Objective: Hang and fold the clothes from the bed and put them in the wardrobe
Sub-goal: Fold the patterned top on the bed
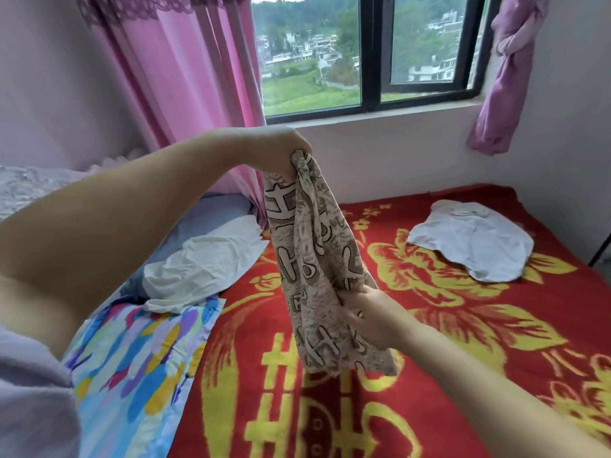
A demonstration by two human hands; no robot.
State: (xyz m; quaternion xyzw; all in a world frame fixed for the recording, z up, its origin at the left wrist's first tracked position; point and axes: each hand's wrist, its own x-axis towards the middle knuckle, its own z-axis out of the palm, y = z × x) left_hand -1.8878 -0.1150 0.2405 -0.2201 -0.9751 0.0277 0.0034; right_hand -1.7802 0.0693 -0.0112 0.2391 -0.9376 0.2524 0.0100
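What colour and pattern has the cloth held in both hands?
Beige-brown cloth with white, dark-outlined shapes, seen in the head view.

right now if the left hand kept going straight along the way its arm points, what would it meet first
Probably the wall below the window sill. The left hand, gripping the patterned cloth by its top, points up and forward over the bed; nothing shows between, though depth is unclear.
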